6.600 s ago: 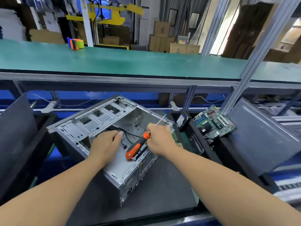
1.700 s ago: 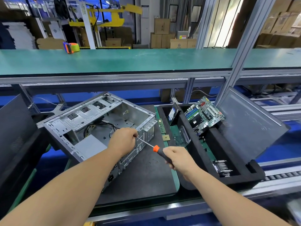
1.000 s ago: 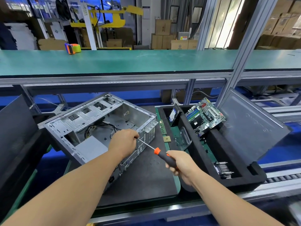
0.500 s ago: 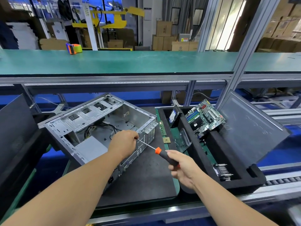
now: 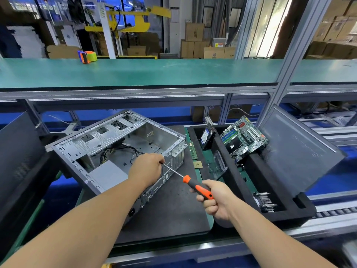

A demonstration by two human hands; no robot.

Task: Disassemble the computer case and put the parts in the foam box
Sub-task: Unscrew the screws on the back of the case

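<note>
The open silver computer case (image 5: 116, 140) lies on its side on a black mat (image 5: 173, 213). My left hand (image 5: 146, 168) is curled at the case's rear edge and pinches the tip of the screwdriver (image 5: 200, 188) there. My right hand (image 5: 216, 202) grips its orange and black handle, with the shaft pointing up-left at the rear panel. A grey power supply (image 5: 107, 176) and cables sit inside the case. The black foam box (image 5: 237, 180) stands to the right. It holds the motherboard (image 5: 243, 136), a hard drive (image 5: 207, 136) and a heat sink (image 5: 265, 202).
A grey side panel (image 5: 301, 151) leans on the foam box's right side. A memory stick (image 5: 193, 150) and a processor chip (image 5: 198, 164) lie between case and box. A dark panel (image 5: 17, 155) stands at the left. A green shelf (image 5: 154, 72) with a tape dispenser (image 5: 87, 56) runs overhead.
Earlier both hands worked inside the case. Since then the case has turned and the screwdriver points at its rear panel from outside. In the last second the hands barely moved.
</note>
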